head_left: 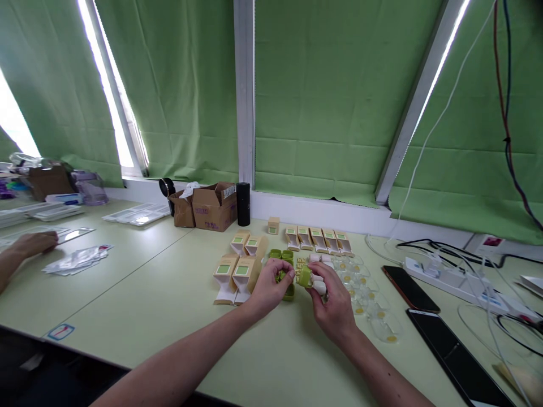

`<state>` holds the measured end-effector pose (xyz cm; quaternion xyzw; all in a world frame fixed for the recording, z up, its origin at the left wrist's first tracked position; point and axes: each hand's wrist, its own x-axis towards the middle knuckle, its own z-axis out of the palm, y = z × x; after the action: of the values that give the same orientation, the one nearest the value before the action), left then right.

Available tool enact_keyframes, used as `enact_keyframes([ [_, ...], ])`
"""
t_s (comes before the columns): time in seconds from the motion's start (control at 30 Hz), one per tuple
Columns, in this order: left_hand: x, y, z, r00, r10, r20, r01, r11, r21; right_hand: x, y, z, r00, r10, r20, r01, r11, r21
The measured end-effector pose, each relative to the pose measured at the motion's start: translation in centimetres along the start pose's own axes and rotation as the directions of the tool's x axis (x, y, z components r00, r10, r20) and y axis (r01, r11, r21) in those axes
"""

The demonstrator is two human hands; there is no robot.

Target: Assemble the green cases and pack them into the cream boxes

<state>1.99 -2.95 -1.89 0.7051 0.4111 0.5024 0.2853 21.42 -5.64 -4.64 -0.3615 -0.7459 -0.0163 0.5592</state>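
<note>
My right hand (333, 302) grips a small green box-shaped piece (304, 277) between thumb and fingers. Close beside it, my left hand (271, 285) has thumb and forefinger pinched together; anything between them is too small to make out. More green square pieces (287, 255) lie on the table behind and beneath my left hand, partly hidden by it. Small yellow pieces (301, 262) sit just behind the gripped piece. Several white-pink pieces (319, 287) are partly covered by my right hand. To its right lie several clear plastic pieces (368, 295) with yellow dots.
Folded cardboard boxes (241, 271) stand left of my hands, others (318, 238) in a row behind. Phones (411, 288), a large dark tablet-like device (458, 356) and a power strip (458, 285) lie right. Cartons (214, 208) stand behind. Another person's hand (36, 242) is far left.
</note>
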Motion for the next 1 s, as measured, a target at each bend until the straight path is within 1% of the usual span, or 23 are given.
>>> enact_keyframes([
  [0.13, 0.0, -0.1, -0.1, 1.0, -0.004, -0.009, 0.003, 1.0, -0.009, 0.0, 0.1, 0.0, 1.0, -0.003, -0.004, 0.003, 1.0, -0.01],
  [0.37, 0.1, -0.7, -0.1, 0.998, -0.025, -0.058, 0.022, 0.999, -0.046, 0.0, 0.2, 0.0, 1.0, -0.013, -0.027, 0.012, 0.999, -0.04],
  [0.57, 0.3, -1.1, -0.2, 0.984, -0.022, -0.179, 0.017, 0.999, -0.029, 0.4, 0.0, -0.3, 0.998, 0.004, -0.068, -0.008, 0.998, -0.058],
  [0.67, 0.1, -1.0, -0.1, 0.982, 0.051, -0.18, -0.054, 0.999, -0.009, 0.5, -0.3, -0.5, 0.999, 0.009, -0.052, -0.013, 0.998, -0.064],
  [0.77, -0.3, -0.4, -0.2, 0.975, 0.178, -0.129, -0.171, 0.983, 0.069, 0.5, -0.6, -0.6, 1.0, -0.01, -0.025, 0.009, 0.997, -0.072],
  [0.9, -0.8, 0.4, -0.2, 0.946, 0.323, -0.035, -0.316, 0.939, 0.138, 0.5, -0.7, -0.5, 0.997, -0.076, 0.002, 0.076, 0.994, -0.08],
  [1.0, -1.1, 0.6, -0.1, 0.917, 0.398, 0.016, -0.395, 0.903, 0.171, 0.4, -0.5, -0.4, 0.992, -0.127, -0.001, 0.126, 0.989, -0.082],
])
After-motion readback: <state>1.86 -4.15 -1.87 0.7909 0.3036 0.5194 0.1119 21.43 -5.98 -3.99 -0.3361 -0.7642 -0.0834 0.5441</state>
